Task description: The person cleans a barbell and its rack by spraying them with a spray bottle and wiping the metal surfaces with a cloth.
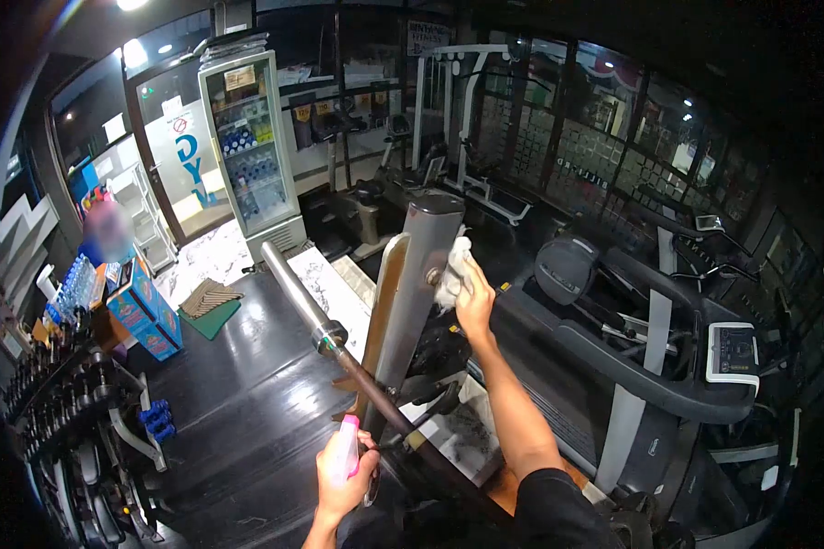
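My left hand (341,485) is closed around a pink spray bottle (346,446), low in the middle of the view, close beside the dark bar. Up and to the right, my right hand (475,300) presses a crumpled white cloth (450,279) against the side of an upright grey machine post (423,274). A tan-edged pad (386,302) runs along the post's left side. Between my hands a barbell (366,382) crosses at a slant in front of the post, its shiny sleeve (290,285) pointing to the upper left.
A treadmill (568,366) stands close on the right. Dumbbell racks (73,403) line the left, near a blue carton (145,306) and a person (101,240). A drinks fridge (252,146) and exercise bikes (366,206) are at the back. A green mat (215,320) lies on the floor.
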The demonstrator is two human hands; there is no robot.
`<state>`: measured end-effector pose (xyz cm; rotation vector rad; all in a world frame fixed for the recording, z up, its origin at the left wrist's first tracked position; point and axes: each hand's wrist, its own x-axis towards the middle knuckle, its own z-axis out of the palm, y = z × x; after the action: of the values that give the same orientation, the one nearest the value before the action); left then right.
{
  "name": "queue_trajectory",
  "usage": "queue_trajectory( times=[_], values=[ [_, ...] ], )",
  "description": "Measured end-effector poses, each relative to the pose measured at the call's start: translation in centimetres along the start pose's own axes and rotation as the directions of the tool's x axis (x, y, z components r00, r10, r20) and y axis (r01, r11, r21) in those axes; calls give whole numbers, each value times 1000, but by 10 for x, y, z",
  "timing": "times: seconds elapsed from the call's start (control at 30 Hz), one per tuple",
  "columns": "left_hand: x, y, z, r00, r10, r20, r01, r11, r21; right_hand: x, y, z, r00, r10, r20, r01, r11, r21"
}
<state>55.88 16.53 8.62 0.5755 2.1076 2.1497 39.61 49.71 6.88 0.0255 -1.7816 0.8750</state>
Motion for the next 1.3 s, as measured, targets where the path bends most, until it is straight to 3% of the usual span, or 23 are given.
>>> queue_trajectory(
  times=[0.07, 0.13, 0.17, 0.2, 0.27, 0.33, 0.37, 0.4, 0.47, 0.6, 0.67, 0.7, 0.73, 0.8, 0.93, 0.97, 1.0, 1.03, 1.07, 1.13, 1.17, 1.27, 1.3],
  values=[
    [-1, -4, 2, 986, 166, -25, -163, 982, 91, -9, 18, 4, 993, 104, 50, -104, 995, 6],
    [-5, 2, 4, 991, 127, -46, -126, 992, 21, -7, 14, 8, 916, 378, -131, -339, 907, 251],
    [-7, 3, 6, 995, 81, -61, -84, 995, -56, -3, 13, 7, 866, 488, -106, -419, 826, 377],
    [-9, 0, 7, 995, 78, -66, -82, 995, -57, 12, -7, 10, 795, 570, -207, -410, 757, 509],
    [-8, -7, 9, 994, 45, -95, -56, 991, -118, 41, -29, 12, 819, 487, -305, -262, 789, 556],
    [-8, -8, 10, 994, 48, -95, -58, 993, -102, 69, -62, 11, 935, 240, -261, -56, 826, 561],
    [-8, -8, 12, 995, 44, -92, -53, 994, -92, 75, -64, 10, 982, 115, -149, -48, 919, 391],
    [-8, -9, 15, 994, 46, -96, -55, 994, -92, 85, -77, 10, 988, -116, -98, 139, 955, 264],
    [-10, -12, 18, 992, 68, -103, -82, 986, -145, 75, -63, 22, 984, -2, -181, 53, 959, 278],
    [-14, -22, 18, 996, 73, -60, -79, 992, -100, -6, -27, 32, 979, -68, -193, 78, 996, 47],
    [-16, -24, 20, 995, 55, -83, -67, 987, -149, -74, -13, 32, 965, 260, 27, -261, 956, 133],
    [-16, -26, 21, 995, 56, -86, -68, 986, -150, -100, -12, 28, 862, 454, 225, -472, 881, 30],
    [-17, -27, 21, 994, 62, -91, -75, 986, -150, -128, -12, 25, 679, 623, 388, -636, 763, -113],
    [-16, -27, 20, 993, 71, -97, -85, 986, -147, -196, -3, 32, 776, 555, 300, -594, 803, 52],
    [-15, -29, 17, 992, 58, -113, -72, 990, -118, -194, 31, 36, 836, 529, 142, -527, 848, -56],
    [-14, -30, 16, 994, 47, -94, -55, 995, -81, -155, 21, 27, 842, 501, 198, -531, 835, 145],
    [-13, -29, 18, 994, 45, -96, -52, 996, -78, -107, 8, 15, 737, 604, 302, -599, 791, -121],
    [-12, -28, 21, 993, 58, -105, -69, 993, -99, -76, -10, 21, 919, 389, 55, -390, 885, 255],
    [-12, -27, 22, 991, 68, -113, -82, 989, -121, -43, -15, 26, 928, 371, -21, -335, 859, 386],
    [-13, -21, 23, 993, 78, -86, -88, 988, -124, 13, -35, 23, 893, 441, 95, -378, 617, 690],
    [-14, -19, 22, 993, 99, -62, -106, 986, -128, 26, -40, 28, 918, 383, 103, -328, 586, 741],
    [-21, -15, 19, 993, 106, -47, -112, 978, -175, 3, -32, 46, 768, 612, 189, -502, 391, 772],
    [-24, -12, 18, 995, 81, -53, -89, 980, -181, -21, -20, 54, 781, 593, 195, -495, 398, 773]
  ],
)
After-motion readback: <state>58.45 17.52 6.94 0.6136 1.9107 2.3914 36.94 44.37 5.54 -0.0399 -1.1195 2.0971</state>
